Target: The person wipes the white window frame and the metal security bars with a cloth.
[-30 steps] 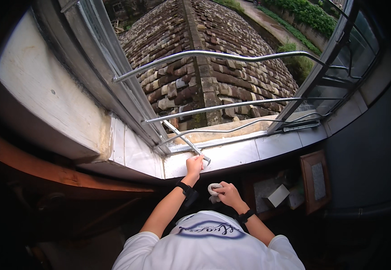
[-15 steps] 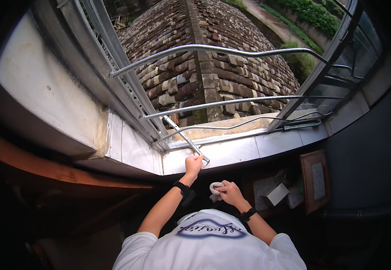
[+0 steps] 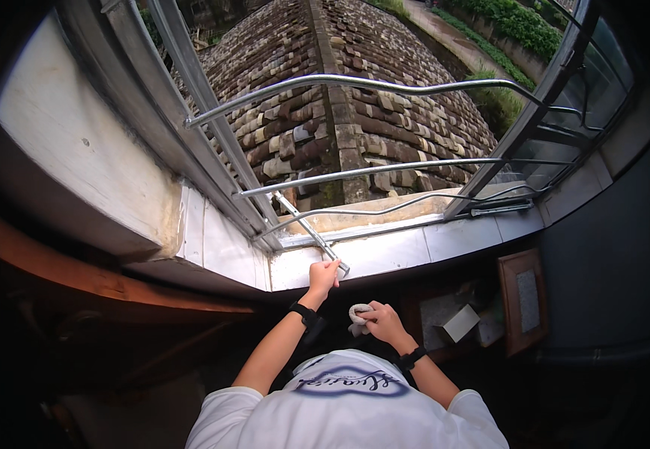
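Observation:
My left hand [image 3: 323, 277] is closed at the near end of a slim silvery metal rod [image 3: 311, 230]. The rod slants away over the white tiled sill [image 3: 392, 252], and its far end passes beneath the lower window bars. A short, blunt end piece sticks out just beyond my fingers. Lower and to the right, my right hand [image 3: 385, 323] grips a bunched, greyish-white cloth [image 3: 359, 318], held in front of my shirt and clear of the sill. Both hands' palms are hidden from view.
Curved metal bars [image 3: 385, 84] cross the window opening, with a tiled roof [image 3: 287, 123] outside. A thick window frame [image 3: 213, 105] stands at left. Below the sill at right are a brown framed panel [image 3: 523, 303] and a white box [image 3: 461, 323].
Very little differs. The near end of the rod and my left hand have shifted very slightly; my right hand keeps its hold on the cloth.

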Demonstrator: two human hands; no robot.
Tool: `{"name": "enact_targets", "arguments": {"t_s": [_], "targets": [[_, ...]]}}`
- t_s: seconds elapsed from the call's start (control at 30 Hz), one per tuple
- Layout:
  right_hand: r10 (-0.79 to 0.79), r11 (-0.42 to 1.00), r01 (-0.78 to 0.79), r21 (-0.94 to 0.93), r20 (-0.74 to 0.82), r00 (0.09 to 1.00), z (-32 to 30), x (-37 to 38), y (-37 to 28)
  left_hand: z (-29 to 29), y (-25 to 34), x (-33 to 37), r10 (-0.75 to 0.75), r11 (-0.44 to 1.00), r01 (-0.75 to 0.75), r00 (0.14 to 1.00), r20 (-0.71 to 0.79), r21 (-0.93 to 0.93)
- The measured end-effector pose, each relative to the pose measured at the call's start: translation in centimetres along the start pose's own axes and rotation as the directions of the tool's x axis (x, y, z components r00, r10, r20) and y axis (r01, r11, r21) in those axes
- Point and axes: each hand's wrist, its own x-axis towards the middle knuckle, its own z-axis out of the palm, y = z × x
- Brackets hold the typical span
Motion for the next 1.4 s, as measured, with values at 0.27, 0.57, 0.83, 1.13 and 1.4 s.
{"name": "enact_targets", "arguments": {"t_s": [0.27, 0.57, 0.83, 1.13, 1.4], "targets": [[-0.028, 0.999, 0.028, 0.040, -0.001, 1.000, 1.0, 0.1, -0.8, -0.2, 1.1, -0.1, -0.110, 0.993, 0.111, 0.994, -0.017, 0.032], [-0.064, 0.995, 0.068, 0.076, -0.054, 0.996, 1.2, 0.6, -2.5, -2.4, 0.9, -0.7, -0.144, 0.981, 0.142, 0.990, 0.007, 0.132], [-0.023, 0.959, 0.044, 0.281, -0.078, 0.997, -0.2, 2.9, -6.9, -10.2, -1.2, -4.6, -0.248, 0.955, 0.213, 0.955, 0.161, 0.206], [-0.257, 0.838, 0.429, 0.339, -0.449, 0.856, -5.9, 10.9, -18.4, -16.8, -2.0, -7.3, -0.273, 0.941, 0.243, 0.956, 0.107, 0.235], [-0.058, 0.988, 0.000, -0.154, -0.368, 0.928, 10.0, 14.3, -12.0, -17.5, -0.3, -9.9, -0.201, 0.967, 0.181, 0.975, 0.098, 0.180]]}}
